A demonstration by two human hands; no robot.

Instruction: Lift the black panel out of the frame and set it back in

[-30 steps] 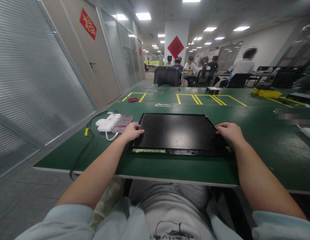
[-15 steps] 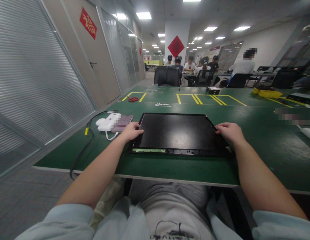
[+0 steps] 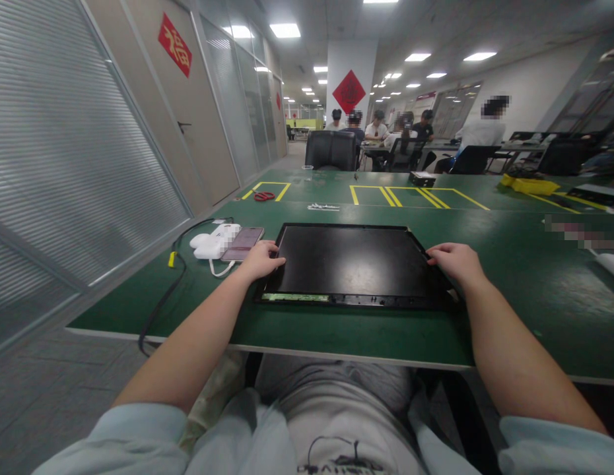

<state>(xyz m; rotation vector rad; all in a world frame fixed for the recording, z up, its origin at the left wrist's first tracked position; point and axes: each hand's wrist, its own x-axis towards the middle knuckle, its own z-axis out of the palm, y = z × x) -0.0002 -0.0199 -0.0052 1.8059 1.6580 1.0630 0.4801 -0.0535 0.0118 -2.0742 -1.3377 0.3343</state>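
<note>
A black flat display panel (image 3: 351,260) in a dark frame lies face up on the green table, its long side towards me. Along its near edge, a green circuit strip (image 3: 300,297) shows at the left. My left hand (image 3: 261,260) grips the panel's left edge, thumb on top and fingers at the outer side. On the opposite edge, my right hand (image 3: 455,260) is closed in the same way, thumb and fingers pinching the frame. The undersides of both grips are hidden.
Left of the panel lie a phone (image 3: 243,243), a white device (image 3: 210,244) and a black cable (image 3: 175,284). Beyond are red scissors (image 3: 264,196), a caliper-like tool (image 3: 323,207), a clear cup (image 3: 307,173), a black box (image 3: 422,179) and a yellow tray (image 3: 529,185). Several people sit further back.
</note>
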